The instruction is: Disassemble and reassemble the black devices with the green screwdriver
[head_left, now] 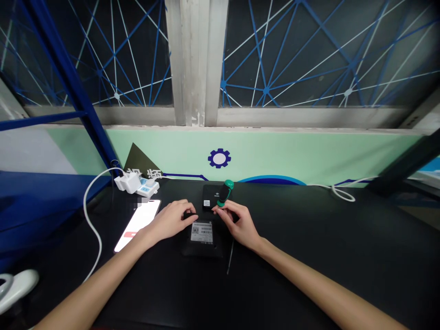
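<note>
A flat black box (202, 238) with a white label lies on the black table (309, 256) in front of me. My left hand (172, 221) rests on its far left corner, fingers curled over a small dark part. My right hand (237, 222) pinches something small at the box's far right corner; what it holds is too small to name. Just behind lies a second black box (210, 197) with a green-and-black handled tool (224, 191) lying on it. A thin dark rod (229, 256) lies on the table under my right wrist.
A lit phone (137, 223) lies left of my left hand. Behind it sit a white charger (128, 181) and a power strip (148, 187) with a white cable (90, 220) looping left. Another white cable (343, 192) lies at the back right. A white object (15, 286) sits at the lower left.
</note>
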Available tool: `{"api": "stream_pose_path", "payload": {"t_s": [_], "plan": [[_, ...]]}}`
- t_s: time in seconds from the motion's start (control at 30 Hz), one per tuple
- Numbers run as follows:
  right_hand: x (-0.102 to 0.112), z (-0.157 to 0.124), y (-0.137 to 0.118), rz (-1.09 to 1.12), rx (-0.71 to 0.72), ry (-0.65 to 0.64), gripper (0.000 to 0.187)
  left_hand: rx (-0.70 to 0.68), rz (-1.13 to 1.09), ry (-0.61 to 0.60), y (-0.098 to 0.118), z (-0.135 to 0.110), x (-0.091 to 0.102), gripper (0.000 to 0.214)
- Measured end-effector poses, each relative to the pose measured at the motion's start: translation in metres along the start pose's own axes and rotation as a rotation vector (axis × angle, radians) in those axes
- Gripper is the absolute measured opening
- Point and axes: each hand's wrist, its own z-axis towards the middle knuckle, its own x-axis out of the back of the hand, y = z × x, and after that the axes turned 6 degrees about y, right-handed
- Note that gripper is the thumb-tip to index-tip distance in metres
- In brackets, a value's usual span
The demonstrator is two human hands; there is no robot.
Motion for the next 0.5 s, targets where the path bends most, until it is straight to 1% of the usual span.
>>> {"api": "stream_pose_path", "payload": {"t_s": [0.23, 0.5], "plan": [[0.0011, 0.0005, -0.0014, 0.035, -0.017, 0.037, 0.030, 0.001, 0.009, -0.002, 0.0007, 0.0001, 0.0006, 0.022], [0.0011, 0.0000, 0.0050, 0.036, -0.011, 0.116, 0.025, 0.021, 0.001, -0.018, 0.0063, -0.0008, 0.0039, 0.022]]}}
